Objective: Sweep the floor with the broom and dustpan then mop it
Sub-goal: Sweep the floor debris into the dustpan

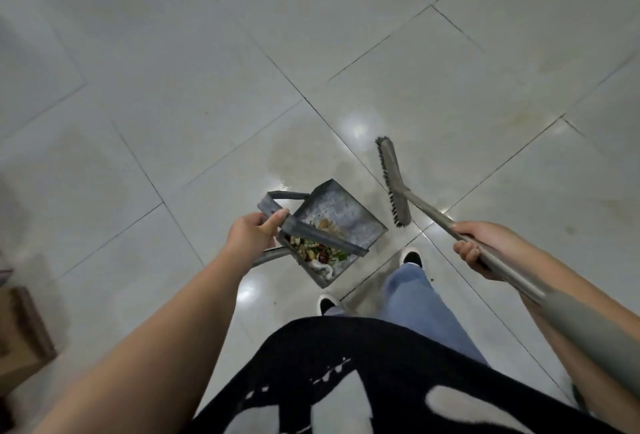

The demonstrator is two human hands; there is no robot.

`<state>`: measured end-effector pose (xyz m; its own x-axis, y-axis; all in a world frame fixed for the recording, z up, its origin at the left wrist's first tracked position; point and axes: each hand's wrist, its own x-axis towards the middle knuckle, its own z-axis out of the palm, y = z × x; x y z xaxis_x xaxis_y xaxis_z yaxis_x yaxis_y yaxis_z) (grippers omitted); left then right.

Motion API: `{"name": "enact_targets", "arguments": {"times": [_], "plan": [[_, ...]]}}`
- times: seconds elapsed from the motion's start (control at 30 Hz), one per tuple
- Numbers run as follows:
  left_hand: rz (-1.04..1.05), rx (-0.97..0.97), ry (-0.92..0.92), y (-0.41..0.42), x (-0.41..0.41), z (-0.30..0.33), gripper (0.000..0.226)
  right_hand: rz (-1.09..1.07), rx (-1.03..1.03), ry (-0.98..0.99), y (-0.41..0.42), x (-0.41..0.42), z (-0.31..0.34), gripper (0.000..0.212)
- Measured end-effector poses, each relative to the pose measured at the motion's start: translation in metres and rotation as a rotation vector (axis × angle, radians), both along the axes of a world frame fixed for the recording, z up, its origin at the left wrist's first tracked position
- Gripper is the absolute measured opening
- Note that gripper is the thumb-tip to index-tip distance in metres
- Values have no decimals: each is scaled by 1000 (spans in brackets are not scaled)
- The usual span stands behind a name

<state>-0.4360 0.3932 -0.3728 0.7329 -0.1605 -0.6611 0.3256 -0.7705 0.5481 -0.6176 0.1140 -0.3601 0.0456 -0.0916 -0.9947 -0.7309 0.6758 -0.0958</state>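
Glossy pale grey tiled floor (173,87) with dark grout lines. Left hand (251,238) gripping grey metal dustpan (332,222) holding debris; right hand (483,248) curled around grey long-handled broom (393,180).

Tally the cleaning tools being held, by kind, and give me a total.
Broom: 1, handle gripped by the right hand
Dustpan: 1, metal, holding swept debris, handle gripped by the left hand
Mop: 0 in view
Total: 2
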Motion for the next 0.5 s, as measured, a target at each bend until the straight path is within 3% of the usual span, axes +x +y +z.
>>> {"name": "enact_targets", "arguments": {"times": [0.4, 0.5], "plan": [[149, 174, -45, 71, 83, -22, 47, 131, 121, -7, 52, 116, -20, 26], [217, 198, -25, 87, 114, -30, 49, 177, 172, -9, 53, 162, -29, 33]]}}
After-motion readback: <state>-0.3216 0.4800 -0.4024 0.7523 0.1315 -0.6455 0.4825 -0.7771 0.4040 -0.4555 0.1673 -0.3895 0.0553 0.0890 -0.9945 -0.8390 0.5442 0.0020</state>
